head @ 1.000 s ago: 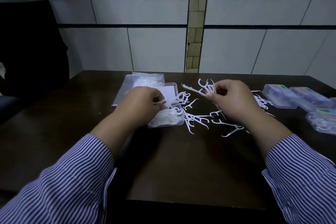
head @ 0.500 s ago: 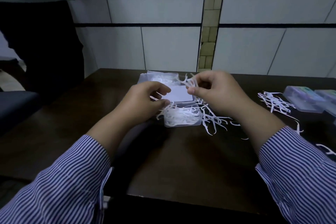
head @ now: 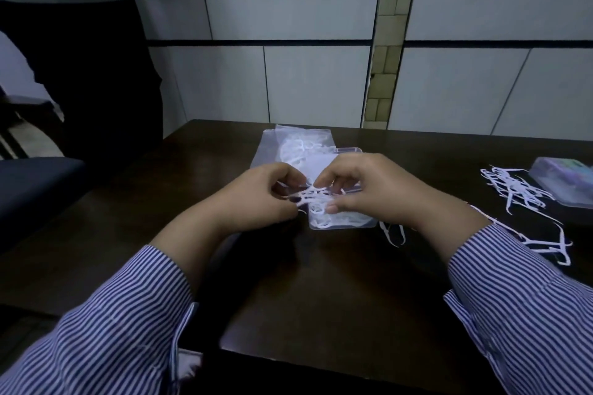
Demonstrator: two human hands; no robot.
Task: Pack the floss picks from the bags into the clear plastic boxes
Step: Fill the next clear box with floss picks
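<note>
Both hands meet over the open clear box, heaped with white picks; left hand and right hand pinch a bunch of floss picks; behind, a bag holds more.

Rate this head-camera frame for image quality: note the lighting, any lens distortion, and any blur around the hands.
Head view: dim, underexposed light with a bluish cast, so the dark table shows little detail; wide-angle distortion bows the wall's tile lines near the edges; the floss picks pinched between left hand and right hand smear into a soft white tangle; the closed box at right is blurry.
</note>
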